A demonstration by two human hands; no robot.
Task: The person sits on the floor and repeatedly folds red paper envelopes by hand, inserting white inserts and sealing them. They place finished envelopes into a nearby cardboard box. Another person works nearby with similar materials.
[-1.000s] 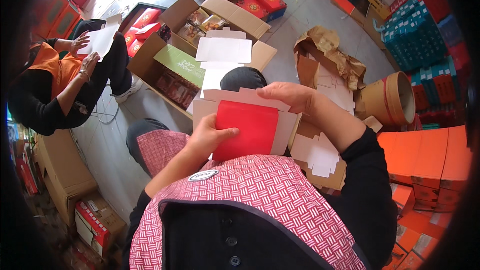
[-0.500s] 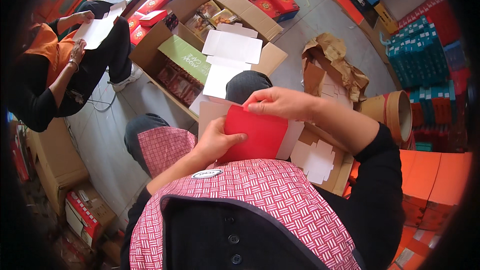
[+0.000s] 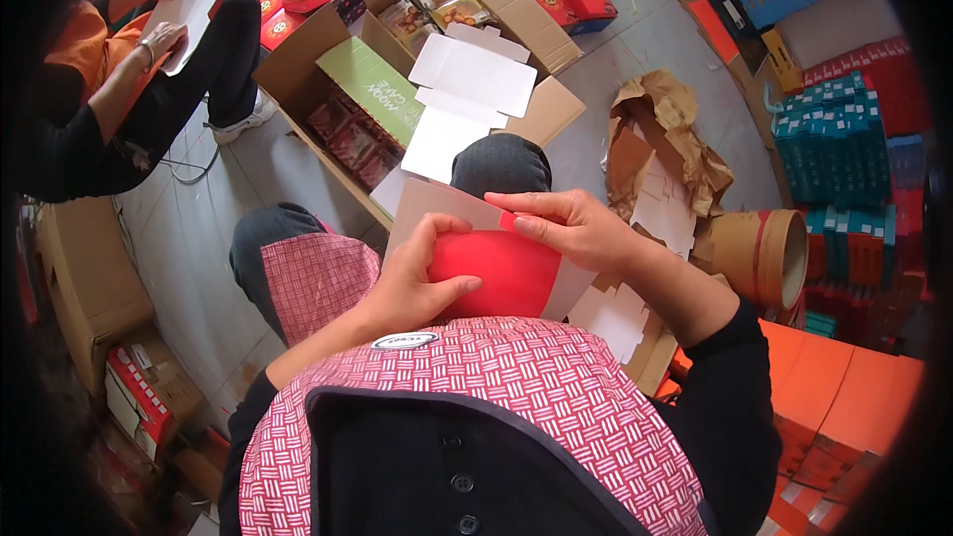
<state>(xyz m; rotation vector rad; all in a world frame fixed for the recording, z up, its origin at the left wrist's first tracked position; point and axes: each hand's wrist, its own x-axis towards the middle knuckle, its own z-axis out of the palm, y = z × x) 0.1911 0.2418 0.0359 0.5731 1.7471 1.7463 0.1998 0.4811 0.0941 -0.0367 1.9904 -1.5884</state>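
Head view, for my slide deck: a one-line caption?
Both hands, left hand and right hand, fold a red-and-white flat carton.

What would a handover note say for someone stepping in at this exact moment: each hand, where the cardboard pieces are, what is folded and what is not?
Left hand: gripping the near left edge of the red carton blank, thumb on its red face.
Right hand: fingers pinching the blank's top edge, bending a flap over.
The blank is held above the lap, its brown back facing away; it is only partly folded, not yet a closed box.
More flat white blanks lie on the open shipping carton ahead, and others sit to the right.
Left to do: the remaining folds; none look locked.
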